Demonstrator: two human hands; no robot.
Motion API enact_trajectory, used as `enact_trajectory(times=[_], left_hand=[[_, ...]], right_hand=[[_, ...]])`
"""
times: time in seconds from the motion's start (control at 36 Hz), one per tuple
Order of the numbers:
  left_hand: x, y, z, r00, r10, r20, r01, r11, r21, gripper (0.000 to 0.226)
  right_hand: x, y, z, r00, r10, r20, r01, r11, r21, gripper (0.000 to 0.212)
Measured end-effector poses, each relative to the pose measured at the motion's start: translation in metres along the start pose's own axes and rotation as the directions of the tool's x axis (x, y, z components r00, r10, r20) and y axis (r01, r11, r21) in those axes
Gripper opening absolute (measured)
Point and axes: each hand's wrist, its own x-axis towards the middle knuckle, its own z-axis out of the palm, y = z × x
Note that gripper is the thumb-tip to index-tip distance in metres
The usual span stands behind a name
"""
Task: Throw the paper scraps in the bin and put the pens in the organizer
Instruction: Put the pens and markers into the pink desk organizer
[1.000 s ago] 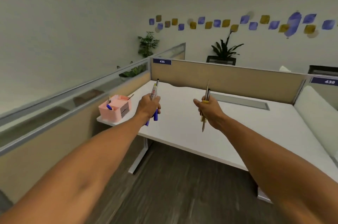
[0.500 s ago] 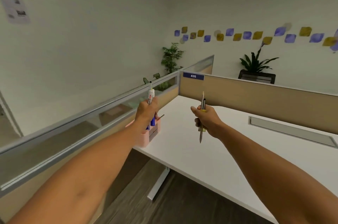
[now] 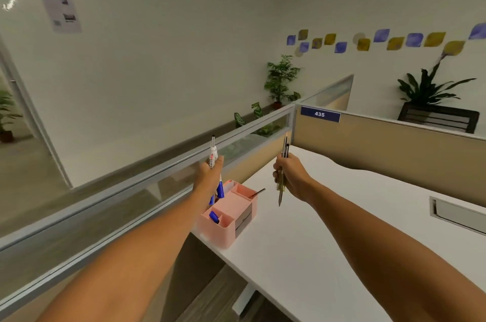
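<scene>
A pink desk organizer stands on the left corner of the white desk. A blue-capped marker lies in its near compartment and a thin dark pen leans out of its far one. My left hand is closed around a bunch of white markers with blue caps, held upright just above the organizer's back left. My right hand grips a few slim pens and pencils upright, above the desk to the right of the organizer. No paper scraps or bin are in view.
A glass-topped partition rail runs along the desk's left side. A tan divider panel with a "435" label closes the far side. A grey cable slot is set in the desk at the right. Potted plants stand beyond the partitions.
My view has swung left and come closer to the desk corner. Both hands with their pens now hover nearer the organizer, the left hand directly over it.
</scene>
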Motion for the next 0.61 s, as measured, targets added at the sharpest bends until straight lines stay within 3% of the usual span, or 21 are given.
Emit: enact_trajectory(times=[0.42, 0.61], left_hand=[[0.064, -0.057, 0.020, 0.973, -0.181, -0.143, 0.185, 0.983, 0.014, 0.046], [0.084, -0.097, 0.018, 0.971, -0.164, -0.174, 0.174, 0.984, 0.041, 0.043]], right_hand=[[0.116, 0.038, 0.049, 0.973, 0.062, 0.224, -0.073, 0.997, 0.039, 0.012], [0.149, 0.055, 0.076, 0.969, 0.104, 0.223, -0.120, 0.991, 0.062, 0.013]])
